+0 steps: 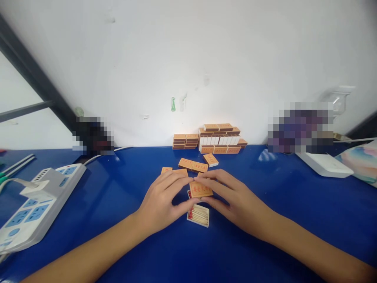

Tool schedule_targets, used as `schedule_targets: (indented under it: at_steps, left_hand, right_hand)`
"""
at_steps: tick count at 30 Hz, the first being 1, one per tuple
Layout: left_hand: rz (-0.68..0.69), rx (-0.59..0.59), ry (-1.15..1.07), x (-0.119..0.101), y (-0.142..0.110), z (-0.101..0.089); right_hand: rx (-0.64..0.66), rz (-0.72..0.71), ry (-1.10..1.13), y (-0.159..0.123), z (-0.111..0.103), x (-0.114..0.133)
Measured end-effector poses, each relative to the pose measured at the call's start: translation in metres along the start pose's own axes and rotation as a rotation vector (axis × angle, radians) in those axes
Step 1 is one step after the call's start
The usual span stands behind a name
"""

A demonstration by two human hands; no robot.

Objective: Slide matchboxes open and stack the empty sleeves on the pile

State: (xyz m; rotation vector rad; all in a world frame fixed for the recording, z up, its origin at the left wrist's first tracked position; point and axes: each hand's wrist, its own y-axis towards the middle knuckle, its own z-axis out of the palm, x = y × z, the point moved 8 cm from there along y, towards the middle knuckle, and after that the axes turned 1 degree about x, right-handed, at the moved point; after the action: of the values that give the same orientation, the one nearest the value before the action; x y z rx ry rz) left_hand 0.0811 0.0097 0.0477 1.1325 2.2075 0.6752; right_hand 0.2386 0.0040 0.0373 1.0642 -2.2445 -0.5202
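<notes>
An orange matchbox (202,189) with red lettering is between my two hands, above the blue table. My left hand (165,194) pinches its left end, thumb at the near edge and fingers at the far edge. At the right end, my right hand (232,192) grips it the same way. Red match heads show at the left, by or under the matchbox; whether they are in its own tray I cannot tell. Just nearer to me lies an open matchbox tray (198,215) filled with red-tipped matches. Beyond my fingers are several more matchboxes (193,164), partly hidden by my hands.
Several matchboxes (220,139) stand stacked against the white wall, with a smaller stack (185,141) to their left. One matchbox (211,159) lies loose before them. A power strip (44,208) with a plugged-in charger is at left. A white flat device (325,164) sits at right.
</notes>
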Motion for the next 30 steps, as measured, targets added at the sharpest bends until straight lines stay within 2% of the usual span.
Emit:
schedule_targets:
  at_steps: [4,11,14,19,25,30]
  left_hand:
    - [-0.043,0.014,-0.016,0.003,0.002,0.001]
    - [-0.087,-0.071,0.007,0.008,0.001,-0.007]
    - [-0.073,-0.083,0.006,0.007,0.0,-0.007]
    - [-0.054,-0.105,0.016,0.006,0.001,-0.008]
    - [-0.026,-0.116,0.016,0.006,0.0,-0.009]
    - [-0.002,-0.134,0.022,0.003,-0.001,-0.009]
  right_hand:
    - [0.01,0.031,0.058,0.0,0.001,0.0]
    - [-0.045,0.437,0.257,-0.004,-0.003,-0.027]
    - [-0.031,0.532,0.436,-0.005,0.002,-0.031]
    - [-0.056,0.62,0.588,-0.007,0.006,-0.034]
    - [-0.003,0.698,0.712,-0.009,0.013,-0.037]
    - [0.048,0.702,0.779,-0.009,0.016,-0.035]
